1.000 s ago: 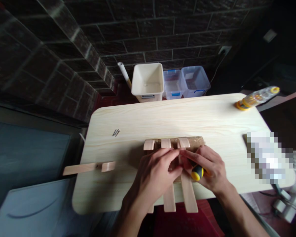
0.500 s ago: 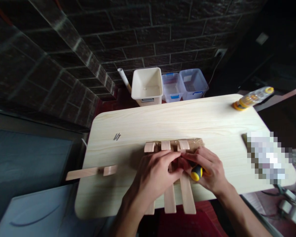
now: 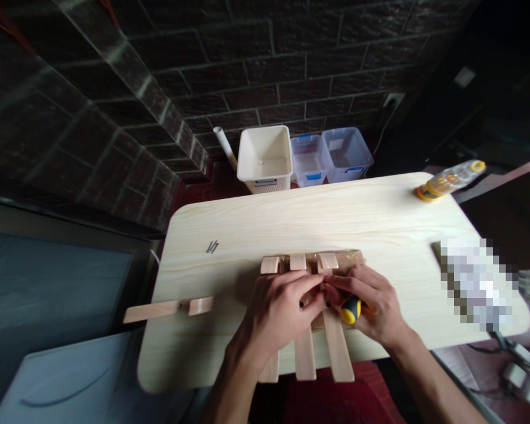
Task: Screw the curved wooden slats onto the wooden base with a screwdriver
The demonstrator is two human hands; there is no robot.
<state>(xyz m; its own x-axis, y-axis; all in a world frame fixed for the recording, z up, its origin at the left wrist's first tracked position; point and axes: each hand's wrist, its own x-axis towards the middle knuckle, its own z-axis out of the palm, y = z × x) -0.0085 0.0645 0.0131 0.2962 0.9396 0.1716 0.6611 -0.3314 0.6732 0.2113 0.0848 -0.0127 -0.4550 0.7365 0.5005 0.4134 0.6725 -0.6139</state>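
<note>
Three curved wooden strips lie side by side over a tape-wrapped brown block, their flat ends toward me; the right strip is under my fingertips. My left hand is closed in a pinch over the middle and right strips; what it pinches is too small to make out. Fingertip to fingertip with it, my right hand is closed around a yellow and black screwdriver, whose handle end points toward me. The screwdriver's tip is hidden.
Several screws lie at the left of the table, with another wooden strip over its left edge. A clear bit case stands back right. A blurred-out item lies right. Bins stand behind the table.
The view has shifted slightly. Both hands stay together over the right strip, and the screwdriver's handle has tilted a little to the left.
</note>
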